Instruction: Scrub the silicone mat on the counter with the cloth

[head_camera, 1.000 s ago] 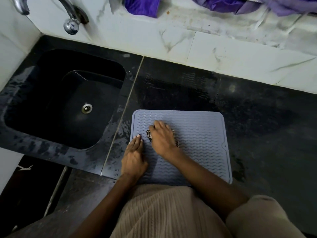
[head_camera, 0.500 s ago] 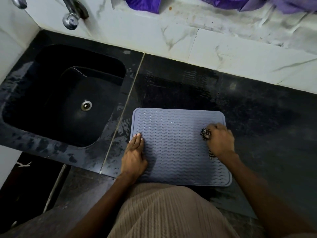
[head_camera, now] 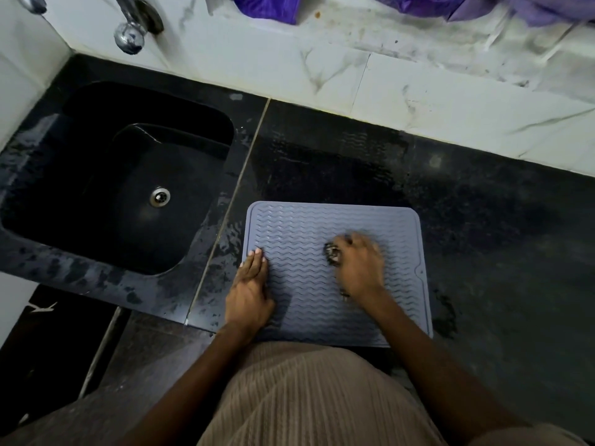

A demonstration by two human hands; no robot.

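A grey-blue silicone mat [head_camera: 299,226] with wavy ridges lies flat on the wet black counter, at its front edge. My left hand [head_camera: 249,289] rests flat on the mat's left edge, fingers together, pressing it down. My right hand [head_camera: 360,263] is over the middle-right of the mat, closed on a small dark patterned cloth [head_camera: 332,252] that sticks out at the fingertips. The right hand is blurred by motion. Most of the cloth is hidden under the hand.
A black sink [head_camera: 128,188] with a metal drain [head_camera: 160,197] lies left of the mat. A chrome tap [head_camera: 130,35] hangs above it. White marble backsplash [head_camera: 418,101] runs behind the counter [head_camera: 499,236]. Purple fabric [head_camera: 267,6] lies on the ledge above.
My right hand with the cloth swept from the mat's left-middle to its right edge, then back toward the middle. My left hand stayed on the left edge.
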